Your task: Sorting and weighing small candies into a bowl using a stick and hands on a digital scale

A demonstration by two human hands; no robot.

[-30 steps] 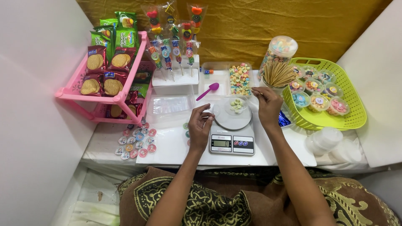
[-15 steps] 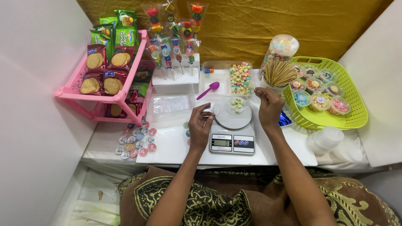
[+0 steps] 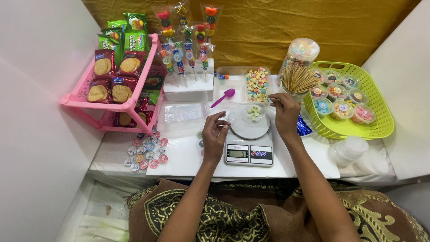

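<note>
Pink rack [image 3: 130,105]: sitting at far left, carrying red and green biscuit packets.
Round stickers [image 3: 147,149]: lying in a loose cluster on the white table [image 3: 188,157], below the rack.
Left hand [image 3: 214,136]: hovering at the scale's left edge, fingers curled and pinching; whether anything small is sitting between them I cannot tell.
Scale [image 3: 248,142]: carrying a small clear cup [image 3: 254,112] at the back of its platform.
Progress: the cup is holding only a few pale candies, so filling looks barely begun, with no lid on.
Candy tray [image 3: 257,84]: lying behind the scale, full of mixed pastel candies, a purple spoon [image 3: 223,97] beside it.
Right hand [image 3: 285,113]: resting at the cup's right, fingertips closing lightly near its rim.
Green basket [image 3: 358,130]: holding finished lidded cups.
</note>
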